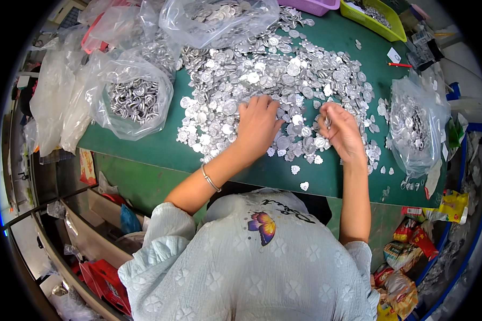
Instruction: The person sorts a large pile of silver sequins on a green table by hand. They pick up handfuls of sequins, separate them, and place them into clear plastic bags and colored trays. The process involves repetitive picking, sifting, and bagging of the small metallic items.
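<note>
A broad heap of small silver-coloured metal pieces [214, 101], mostly round and coin-like, some with scalloped edges, covers the middle of the green table [160, 155]. My left hand [258, 125] rests palm down on the near part of this heap, its fingers slightly bent and apart, with nothing visible in its grasp. Just to its right, my right hand [341, 131] is raised a little with the fingers curled in. A small silver metal piece [327, 122] shows between its thumb and fingers. The undersides of the left fingertips are hidden.
Clear plastic bags of metal parts stand at the left [131, 101], back [217, 21] and right [415, 125]. Purple [313, 5] and yellow-green [380, 21] baskets sit at the back. A red pen [400, 65] lies near the right. An open drawer [99, 214] is below left.
</note>
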`<action>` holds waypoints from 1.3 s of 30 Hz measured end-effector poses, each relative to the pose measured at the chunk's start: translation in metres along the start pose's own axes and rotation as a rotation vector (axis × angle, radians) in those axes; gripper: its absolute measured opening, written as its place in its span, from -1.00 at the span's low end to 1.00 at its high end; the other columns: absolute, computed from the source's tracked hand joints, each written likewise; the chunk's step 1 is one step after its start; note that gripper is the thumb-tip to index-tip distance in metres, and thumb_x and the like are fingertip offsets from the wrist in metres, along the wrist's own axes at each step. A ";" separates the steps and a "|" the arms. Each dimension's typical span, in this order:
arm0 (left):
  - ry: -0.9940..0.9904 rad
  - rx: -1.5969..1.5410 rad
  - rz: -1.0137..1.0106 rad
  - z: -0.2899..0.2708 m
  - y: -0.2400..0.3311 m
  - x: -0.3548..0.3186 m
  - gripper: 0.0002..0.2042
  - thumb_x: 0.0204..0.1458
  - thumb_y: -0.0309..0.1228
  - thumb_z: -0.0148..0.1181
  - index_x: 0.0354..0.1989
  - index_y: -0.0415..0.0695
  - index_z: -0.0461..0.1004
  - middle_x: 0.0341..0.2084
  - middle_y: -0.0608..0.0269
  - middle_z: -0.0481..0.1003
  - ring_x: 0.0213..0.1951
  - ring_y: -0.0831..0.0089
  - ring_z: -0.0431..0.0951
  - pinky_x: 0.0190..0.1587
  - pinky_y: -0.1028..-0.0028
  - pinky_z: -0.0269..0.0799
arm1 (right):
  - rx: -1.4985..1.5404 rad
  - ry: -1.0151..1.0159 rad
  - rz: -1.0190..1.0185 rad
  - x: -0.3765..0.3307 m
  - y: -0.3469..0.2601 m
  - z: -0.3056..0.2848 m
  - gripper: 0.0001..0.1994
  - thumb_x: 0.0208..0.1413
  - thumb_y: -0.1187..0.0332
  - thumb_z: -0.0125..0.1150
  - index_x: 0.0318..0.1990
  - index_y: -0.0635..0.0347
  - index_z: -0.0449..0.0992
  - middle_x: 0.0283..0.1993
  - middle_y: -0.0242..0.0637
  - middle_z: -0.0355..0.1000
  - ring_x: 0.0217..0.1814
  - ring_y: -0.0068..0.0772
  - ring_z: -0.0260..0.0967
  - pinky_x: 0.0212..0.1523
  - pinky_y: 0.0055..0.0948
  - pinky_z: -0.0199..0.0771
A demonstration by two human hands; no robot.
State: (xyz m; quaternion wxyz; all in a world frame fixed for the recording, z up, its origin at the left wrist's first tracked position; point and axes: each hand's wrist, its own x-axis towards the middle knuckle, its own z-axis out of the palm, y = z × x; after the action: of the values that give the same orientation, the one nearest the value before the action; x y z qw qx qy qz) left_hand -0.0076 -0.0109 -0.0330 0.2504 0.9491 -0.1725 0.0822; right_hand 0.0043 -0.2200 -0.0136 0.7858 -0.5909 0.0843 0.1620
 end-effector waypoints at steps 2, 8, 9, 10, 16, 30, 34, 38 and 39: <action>-0.055 0.015 -0.027 0.001 0.001 0.003 -0.73 -0.13 -0.41 0.21 -0.20 -0.11 0.43 -0.27 0.24 0.38 -0.16 0.27 0.33 -0.12 0.26 0.11 | -0.565 -0.002 -0.084 0.006 0.010 0.000 -0.77 0.01 0.25 0.23 -0.35 0.27 0.47 -0.50 -0.41 0.34 -0.53 -0.51 0.30 -0.49 -0.54 0.28; -0.107 0.030 0.088 -0.001 -0.011 -0.015 -0.77 -0.14 -0.51 0.17 -0.24 -0.11 0.43 -0.29 0.26 0.39 -0.15 0.27 0.35 -0.10 0.28 0.13 | -1.511 0.117 -0.278 0.015 0.019 0.038 -0.64 -0.19 0.04 0.33 -0.54 0.18 0.45 -0.45 -0.20 0.41 -0.44 -0.14 0.40 -0.47 -0.28 0.34; -0.066 -0.003 0.091 -0.004 -0.012 -0.019 -0.77 -0.15 -0.52 0.17 -0.24 -0.11 0.43 -0.28 0.25 0.39 -0.15 0.27 0.36 -0.10 0.28 0.14 | -1.454 0.057 -0.277 0.018 0.016 0.034 -0.64 -0.19 0.04 0.33 -0.53 0.17 0.46 -0.46 -0.21 0.41 -0.44 -0.15 0.40 -0.46 -0.29 0.34; -0.026 -0.035 0.095 -0.007 -0.012 -0.023 -0.77 -0.15 -0.53 0.17 -0.24 -0.12 0.43 -0.28 0.25 0.40 -0.15 0.26 0.37 -0.10 0.29 0.15 | -1.397 -0.002 -0.274 0.019 0.014 0.028 -0.65 -0.19 0.04 0.33 -0.53 0.17 0.46 -0.47 -0.21 0.40 -0.43 -0.15 0.40 -0.45 -0.29 0.34; 0.000 -0.247 0.135 -0.007 0.005 -0.024 -0.75 -0.16 -0.52 0.20 -0.23 -0.13 0.44 -0.26 0.22 0.41 -0.16 0.25 0.39 -0.11 0.33 0.19 | -0.003 -0.046 -0.009 0.001 0.001 -0.026 -0.85 0.03 0.35 0.14 -0.32 0.24 0.42 -0.49 -0.35 0.31 -0.58 -0.52 0.16 -0.64 -0.62 0.11; -0.088 -0.458 0.150 0.023 0.045 -0.005 -0.84 -0.11 -0.52 0.19 -0.33 -0.19 0.41 -0.44 0.24 0.42 -0.34 0.34 0.43 -0.26 0.42 0.28 | -0.246 0.228 -0.121 -0.051 0.009 -0.053 -0.65 0.21 0.19 -0.05 -0.50 0.29 0.42 -0.68 -0.46 0.10 -0.56 -0.57 0.13 -0.55 -0.58 0.12; -0.210 -0.952 -0.339 0.006 0.030 -0.010 -0.87 0.01 -0.59 0.04 -0.24 -0.24 0.37 -0.44 0.27 0.43 -0.35 0.53 0.45 -0.34 0.58 0.33 | -0.810 0.350 -0.295 -0.052 0.015 -0.047 -0.83 0.09 0.37 0.07 -0.27 0.27 0.51 -0.52 -0.30 0.34 -0.45 -0.32 0.33 -0.29 -0.42 0.33; -0.246 -1.038 -0.365 0.011 0.025 -0.011 -0.78 0.07 -0.59 -0.04 -0.09 -0.25 0.33 -0.43 0.30 0.40 -0.37 0.63 0.42 -0.37 0.62 0.35 | -1.117 0.233 -0.502 -0.048 0.020 -0.024 -0.82 -0.05 0.44 0.19 -0.22 0.13 0.50 -0.28 -0.25 0.33 -0.47 -0.13 0.36 -0.39 -0.33 0.35; -0.235 -1.067 -0.353 0.012 0.030 -0.006 -0.73 0.02 -0.55 0.07 -0.07 -0.25 0.35 -0.44 0.30 0.38 -0.43 0.62 0.41 -0.40 0.60 0.34 | -1.214 0.221 -0.461 -0.048 0.017 -0.015 -0.82 -0.05 0.43 0.20 -0.24 0.12 0.50 -0.25 -0.26 0.33 -0.48 -0.13 0.37 -0.43 -0.31 0.35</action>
State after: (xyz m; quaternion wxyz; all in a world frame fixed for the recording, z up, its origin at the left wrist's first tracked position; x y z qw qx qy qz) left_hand -0.0238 -0.0400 -0.0317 0.6838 0.7085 -0.0556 -0.1652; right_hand -0.0459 -0.2370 -0.0177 0.3143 -0.9452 -0.0707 -0.0534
